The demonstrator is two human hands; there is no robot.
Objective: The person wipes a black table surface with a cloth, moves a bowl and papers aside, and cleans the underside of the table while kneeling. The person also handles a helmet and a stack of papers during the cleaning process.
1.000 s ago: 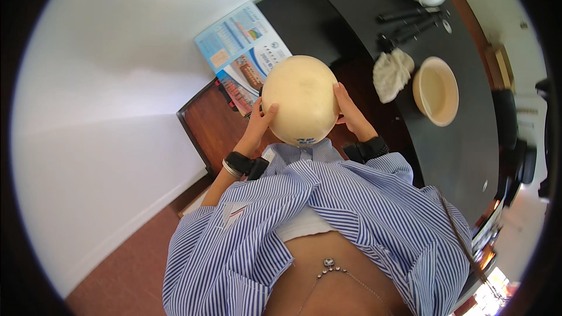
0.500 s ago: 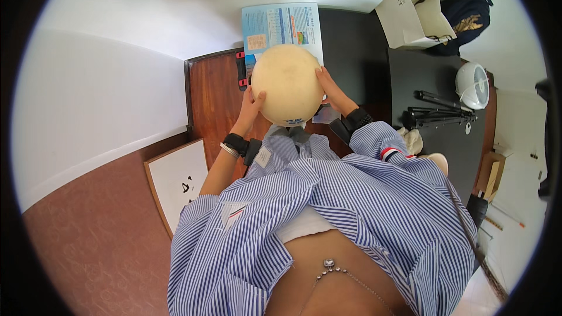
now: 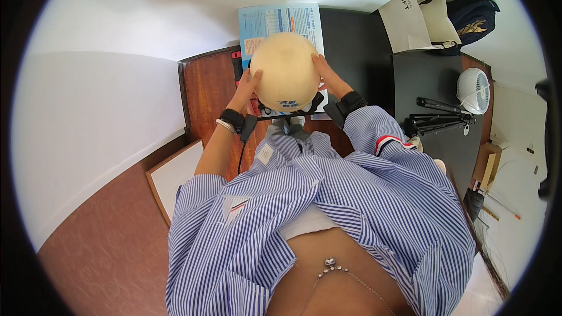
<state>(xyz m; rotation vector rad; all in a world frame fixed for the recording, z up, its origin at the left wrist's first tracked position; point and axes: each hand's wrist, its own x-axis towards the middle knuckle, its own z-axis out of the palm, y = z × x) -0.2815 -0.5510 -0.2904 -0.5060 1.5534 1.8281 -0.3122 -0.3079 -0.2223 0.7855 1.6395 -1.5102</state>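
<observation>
A smooth cream rounded shell [image 3: 285, 73], looking like a helmet, is held up before me with both hands. Blue printing shows low on its near side; its underside is hidden. My left hand [image 3: 248, 85] grips the left side, thumb on the surface and fingers mostly out of sight behind it. On the opposite side, my right hand [image 3: 329, 77] presses its fingers against the edge. Beneath and beyond the shell lies a light blue printed sheet [image 3: 254, 23], partly covered by it. Black wristbands circle both wrists.
Right of the shell is a black tabletop [image 3: 357, 64] with a white paper bag [image 3: 407, 23], a dark bag [image 3: 473, 23], a small white fan [image 3: 473, 90] and a folded black tripod [image 3: 436, 121]. A wood-framed white board [image 3: 177, 178] leans at the lower left.
The shell has risen slightly in the view and tilted, showing more of its blue printing. Both hands have kept hold and moved with it. The whole view has shifted a little.
</observation>
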